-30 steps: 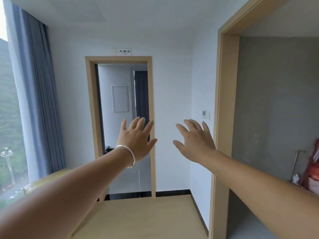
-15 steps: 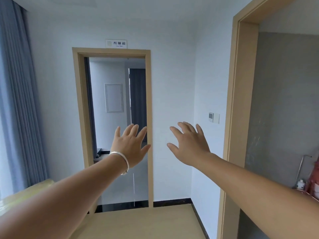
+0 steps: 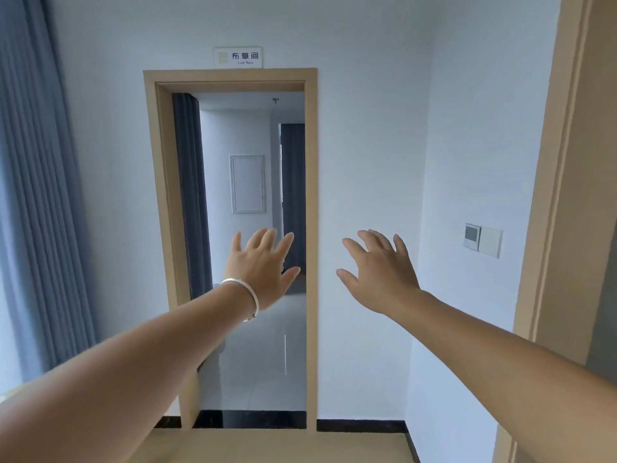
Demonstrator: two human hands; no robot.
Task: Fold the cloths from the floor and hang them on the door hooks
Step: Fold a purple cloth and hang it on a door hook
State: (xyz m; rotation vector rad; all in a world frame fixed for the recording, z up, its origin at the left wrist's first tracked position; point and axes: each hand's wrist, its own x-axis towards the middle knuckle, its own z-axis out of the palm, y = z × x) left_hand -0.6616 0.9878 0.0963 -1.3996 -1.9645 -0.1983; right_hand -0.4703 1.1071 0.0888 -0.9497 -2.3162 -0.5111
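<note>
Both hands, left hand [image 3: 263, 265] and right hand [image 3: 380, 272], reached empty and splay-fingered toward the twelve-o'clock doorway [image 3: 230, 75], likely seeking cloths.

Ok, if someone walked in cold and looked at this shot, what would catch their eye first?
Two bare arms reach forward from the bottom corners, the left hand and right hand raised side by side with fingers spread, holding nothing; a silver bracelet circles the left wrist. Behind them, straight ahead, stands an open wood-framed doorway with a small sign above it. Grey-blue curtains fill the left edge.
</note>
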